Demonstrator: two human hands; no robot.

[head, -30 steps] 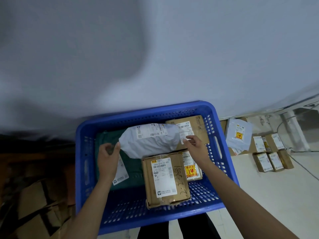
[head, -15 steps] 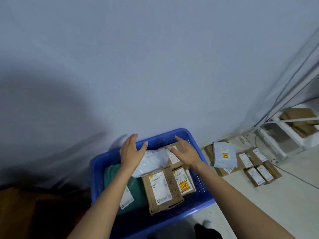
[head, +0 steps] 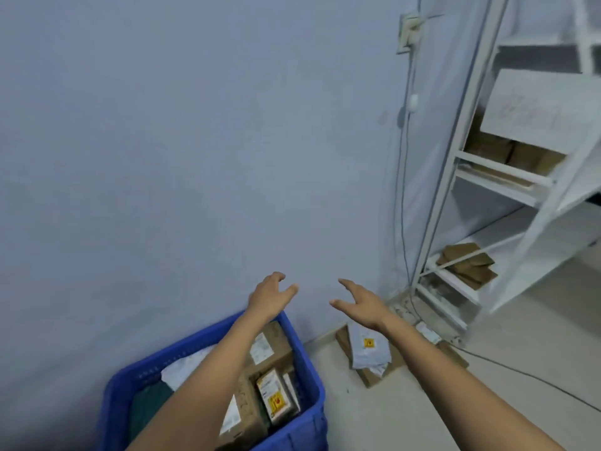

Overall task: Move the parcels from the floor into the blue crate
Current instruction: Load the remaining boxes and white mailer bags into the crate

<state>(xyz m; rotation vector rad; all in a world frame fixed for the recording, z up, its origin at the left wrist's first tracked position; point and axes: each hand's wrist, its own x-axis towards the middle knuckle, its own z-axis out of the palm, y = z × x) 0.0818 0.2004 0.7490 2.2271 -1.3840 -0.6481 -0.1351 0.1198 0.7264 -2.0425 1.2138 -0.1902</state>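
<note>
While both arms reach forward, left hand (head: 270,296) and right hand (head: 359,302) hang in air before wall (head: 195,141) — fingers spread, holding nothing. Blue crate (head: 305,359) sits low left, packed with brown boxes and pale mailer. White parcel (head: 369,349) lies on floor (head: 487,402) atop flat cardboard — right of crate, near white shelving (head: 471,177).

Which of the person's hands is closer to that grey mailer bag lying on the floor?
Right. The right hand hovers open just above the grey mailer bag, its wrist over the bag's top edge. The left hand is off to the left, above the blue crate's far corner.
</note>
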